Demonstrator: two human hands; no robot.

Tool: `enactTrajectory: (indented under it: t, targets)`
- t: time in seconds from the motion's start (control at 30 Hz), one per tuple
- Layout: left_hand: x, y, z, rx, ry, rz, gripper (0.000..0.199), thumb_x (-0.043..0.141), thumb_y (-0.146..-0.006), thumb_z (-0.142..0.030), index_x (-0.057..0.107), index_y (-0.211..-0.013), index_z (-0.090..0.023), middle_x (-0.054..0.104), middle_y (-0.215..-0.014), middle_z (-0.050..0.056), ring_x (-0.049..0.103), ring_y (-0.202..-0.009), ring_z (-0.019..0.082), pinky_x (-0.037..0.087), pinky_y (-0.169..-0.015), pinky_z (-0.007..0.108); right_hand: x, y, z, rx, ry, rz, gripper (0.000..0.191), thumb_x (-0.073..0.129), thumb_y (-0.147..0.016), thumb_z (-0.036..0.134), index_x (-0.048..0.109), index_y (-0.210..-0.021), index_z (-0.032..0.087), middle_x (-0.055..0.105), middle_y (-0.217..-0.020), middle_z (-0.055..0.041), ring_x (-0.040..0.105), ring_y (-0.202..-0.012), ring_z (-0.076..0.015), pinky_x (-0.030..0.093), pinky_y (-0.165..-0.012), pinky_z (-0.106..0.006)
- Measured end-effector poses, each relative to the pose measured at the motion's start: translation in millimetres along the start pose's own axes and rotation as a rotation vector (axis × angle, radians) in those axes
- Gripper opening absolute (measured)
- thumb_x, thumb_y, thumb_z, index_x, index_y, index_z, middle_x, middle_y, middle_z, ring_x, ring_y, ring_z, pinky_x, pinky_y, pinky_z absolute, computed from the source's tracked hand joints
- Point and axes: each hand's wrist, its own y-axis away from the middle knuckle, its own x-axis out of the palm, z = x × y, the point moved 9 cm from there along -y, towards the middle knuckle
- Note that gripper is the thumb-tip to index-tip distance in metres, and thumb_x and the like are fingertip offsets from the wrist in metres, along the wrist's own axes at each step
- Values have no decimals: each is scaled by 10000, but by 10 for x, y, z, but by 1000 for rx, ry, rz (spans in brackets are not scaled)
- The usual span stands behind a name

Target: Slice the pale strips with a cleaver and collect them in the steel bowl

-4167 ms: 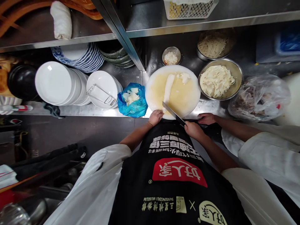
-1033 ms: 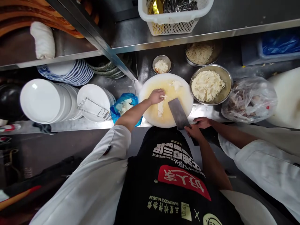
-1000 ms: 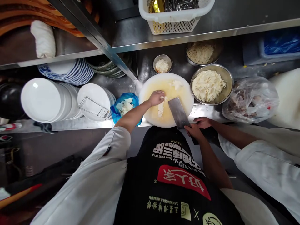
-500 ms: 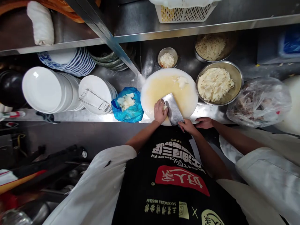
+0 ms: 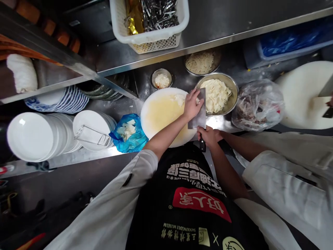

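My right hand grips the black handle of a cleaver. The broad blade lies over the right edge of a round white cutting board, close to the steel bowl of pale slices. Across the blade's upper part rests my left hand, fingers stretched and somewhat apart. A small whitish piece shows by its fingertips; how much lies under the palm is hidden. Some pale slices lie on the board's far side. Left of the board sits a blue plastic bag with pale chunks.
Stacked white plates with a wire rack on one stand left. Behind are a small bowl and a bowl of shreds. A basket is on the shelf. At right, a clear bag and a co-worker's arm.
The cleaver and my left hand have moved right and away from me, from the board's near side towards the steel bowl. The view has shifted to the right and up.
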Motion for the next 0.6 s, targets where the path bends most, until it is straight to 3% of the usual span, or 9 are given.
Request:
enactTrajectory:
  t: [0.1,0.17,0.27,0.4,0.5,0.6]
  targets:
    - [257,-645,-386,135,51,39,434,360,-1046,-431,415,-1448,-278,393,-1549,71,337,-1487,236,302,-1224,526,-362,-158,112,0,-294,-146,246,556,-841,480,476,-821,248,544,-586,23,523,-479,-141,471,-460,-261]
    - [312,-830,-345,138,35,72,398,395,-1036,-389,462,-1404,-251,452,-1491,83,395,-1443,231,335,-1211,474,-588,-250,115,39,-438,-233,243,588,-811,447,450,-805,248,511,-577,41,480,-449,-121,457,-441,-252]
    - [216,-755,133,3,-84,104,357,547,-958,-342,560,-1276,-180,535,-1368,142,482,-1342,284,394,-1164,465,-883,-283,17,123,-375,-313,174,549,-833,383,452,-793,244,512,-573,34,488,-449,-128,445,-442,-258]
    - [102,-459,754,-128,-284,223,332,654,-831,-199,629,-1157,-141,585,-1262,180,547,-1216,321,483,-1044,462,-1178,-192,-116,144,70,-397,116,510,-870,325,522,-825,219,604,-639,-38,595,-588,-200,465,-555,-298]
    - [124,-404,894,-121,-407,375,290,555,-847,-98,672,-1108,-149,624,-1212,169,597,-1129,279,504,-982,393,-1259,-132,-99,93,392,-437,145,490,-902,295,579,-871,185,668,-780,-112,641,-791,-257,463,-696,-321]
    - [7,-441,864,-77,-438,411,290,510,-867,-82,703,-1073,-150,657,-1165,146,631,-1058,247,506,-960,356,-1269,-101,-41,38,524,-441,216,459,-948,300,619,-968,155,688,-889,-149,638,-902,-281,440,-767,-328]
